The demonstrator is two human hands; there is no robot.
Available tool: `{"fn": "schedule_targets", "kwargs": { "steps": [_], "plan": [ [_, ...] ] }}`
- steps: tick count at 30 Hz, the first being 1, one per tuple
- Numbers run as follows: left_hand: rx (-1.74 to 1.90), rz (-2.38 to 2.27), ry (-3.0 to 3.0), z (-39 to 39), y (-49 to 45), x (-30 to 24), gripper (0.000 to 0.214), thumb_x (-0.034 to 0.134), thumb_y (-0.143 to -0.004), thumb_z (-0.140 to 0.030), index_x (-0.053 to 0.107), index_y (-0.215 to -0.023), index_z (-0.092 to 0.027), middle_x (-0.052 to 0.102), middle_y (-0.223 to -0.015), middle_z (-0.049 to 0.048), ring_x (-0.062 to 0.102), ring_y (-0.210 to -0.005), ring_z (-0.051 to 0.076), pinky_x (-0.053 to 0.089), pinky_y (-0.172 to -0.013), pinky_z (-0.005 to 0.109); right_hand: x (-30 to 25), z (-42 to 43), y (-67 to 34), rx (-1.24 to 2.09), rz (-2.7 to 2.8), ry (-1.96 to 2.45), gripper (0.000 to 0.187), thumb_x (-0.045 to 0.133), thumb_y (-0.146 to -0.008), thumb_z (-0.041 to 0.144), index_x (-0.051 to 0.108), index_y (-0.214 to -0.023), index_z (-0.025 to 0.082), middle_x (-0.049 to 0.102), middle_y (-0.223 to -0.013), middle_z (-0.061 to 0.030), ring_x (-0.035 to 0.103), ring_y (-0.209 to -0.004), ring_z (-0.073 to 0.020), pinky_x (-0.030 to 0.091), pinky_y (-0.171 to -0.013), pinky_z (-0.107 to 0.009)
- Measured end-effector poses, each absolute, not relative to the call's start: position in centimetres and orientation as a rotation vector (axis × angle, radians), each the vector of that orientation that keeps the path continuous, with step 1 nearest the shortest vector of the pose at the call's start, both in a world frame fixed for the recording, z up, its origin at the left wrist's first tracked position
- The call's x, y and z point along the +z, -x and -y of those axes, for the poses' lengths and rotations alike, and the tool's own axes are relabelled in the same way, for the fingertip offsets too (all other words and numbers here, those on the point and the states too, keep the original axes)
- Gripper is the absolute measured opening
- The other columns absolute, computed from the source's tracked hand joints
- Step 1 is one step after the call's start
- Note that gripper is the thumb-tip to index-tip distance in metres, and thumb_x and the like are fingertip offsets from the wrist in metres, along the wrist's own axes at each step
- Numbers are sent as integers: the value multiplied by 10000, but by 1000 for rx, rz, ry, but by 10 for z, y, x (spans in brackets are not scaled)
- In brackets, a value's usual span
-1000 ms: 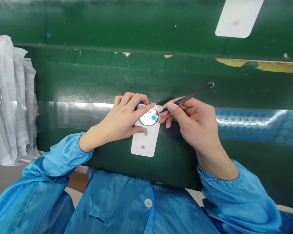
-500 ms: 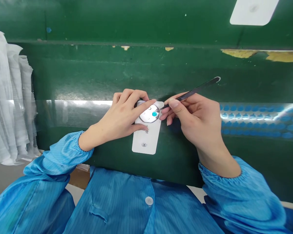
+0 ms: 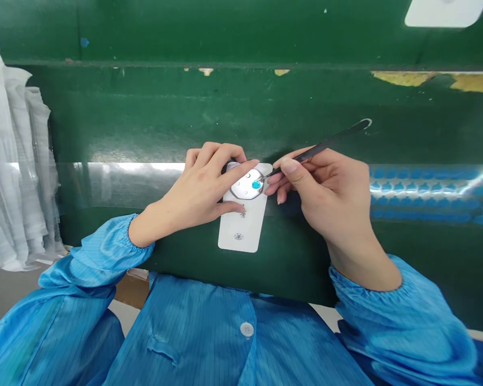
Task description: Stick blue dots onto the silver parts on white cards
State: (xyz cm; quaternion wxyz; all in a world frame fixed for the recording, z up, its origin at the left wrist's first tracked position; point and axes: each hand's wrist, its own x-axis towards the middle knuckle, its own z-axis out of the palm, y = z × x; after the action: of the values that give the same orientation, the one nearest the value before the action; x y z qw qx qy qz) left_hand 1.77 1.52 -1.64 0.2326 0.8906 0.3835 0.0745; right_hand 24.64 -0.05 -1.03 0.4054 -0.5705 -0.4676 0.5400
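A white oblong part point(image 3: 243, 228) lies on the green bench, with a shiny octagonal metal plate point(image 3: 245, 186) near its top end. My left hand point(image 3: 203, 190) curls over the part's upper left, forefinger and thumb pressed against it to hold it still. My right hand point(image 3: 326, 193) pinches dark metal tweezers point(image 3: 330, 142), whose tips rest on a small blue dot point(image 3: 256, 185) on the metal plate. Whether the tips grip the dot or only touch it I cannot tell.
A clear strip carrying several rows of blue dots point(image 3: 426, 193) runs along the bench to the right. A stack of white foam bags point(image 3: 16, 161) stands at the left. Another white part point(image 3: 443, 13) lies at the far upper right. My blue smock sleeves fill the foreground.
The view has shifted slightly, moving everything a little up and right in the picture. Both hands keep the same hold; the tweezer tips stay on the blue dot.
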Motion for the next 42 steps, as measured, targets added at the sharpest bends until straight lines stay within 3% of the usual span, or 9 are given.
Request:
{"fn": "schedule_targets", "kwargs": {
  "steps": [17, 26, 32, 36, 42],
  "plan": [
    [202, -1046, -2378, -16, -18, -16, 720, 763, -939, -501, 464, -1554, -274, 502, -1453, 182, 420, -1355, 430, 352, -1075, 609, -10, 1, -245, 1338, 1184, 1454, 313, 808, -940, 476, 740, -907, 172, 755, -722, -31, 712, -569, -146, 582, -475, -242],
    [214, -1055, -2409, -15, -18, -16, 707, 778, -930, -495, 487, -1530, -261, 515, -1443, 180, 441, -1341, 425, 379, -1054, 594, -12, 2, -246, 1329, 1196, 1453, 230, 784, -972, 376, 740, -924, 156, 756, -727, -43, 715, -578, -148, 578, -484, -238],
    [210, -1056, -2420, -16, -19, -14, 724, 819, -904, -462, 505, -1514, -230, 533, -1443, 198, 458, -1330, 423, 382, -1044, 555, -18, 2, -248, 1273, 1275, 1422, 303, 768, -977, 483, 742, -933, 184, 760, -751, -25, 702, -544, -142, 572, -478, -256],
    [239, -1082, -2412, -12, -20, -12, 745, 823, -897, -472, 489, -1517, -227, 525, -1464, 204, 453, -1335, 413, 398, -1028, 533, -23, 4, -250, 1215, 1350, 1381, 256, 736, -1007, 469, 741, -944, 221, 748, -744, -1, 705, -563, -151, 570, -488, -275],
    [238, -1098, -2376, -8, -24, -8, 745, 800, -911, -255, 420, -1550, -215, 529, -1456, 190, 448, -1361, 397, 380, -1058, 529, -30, 14, -249, 927, 1521, 1261, 109, 694, -1039, 341, 729, -1029, 239, 721, -797, -1, 686, -592, -151, 551, -515, -296]
  ]
}}
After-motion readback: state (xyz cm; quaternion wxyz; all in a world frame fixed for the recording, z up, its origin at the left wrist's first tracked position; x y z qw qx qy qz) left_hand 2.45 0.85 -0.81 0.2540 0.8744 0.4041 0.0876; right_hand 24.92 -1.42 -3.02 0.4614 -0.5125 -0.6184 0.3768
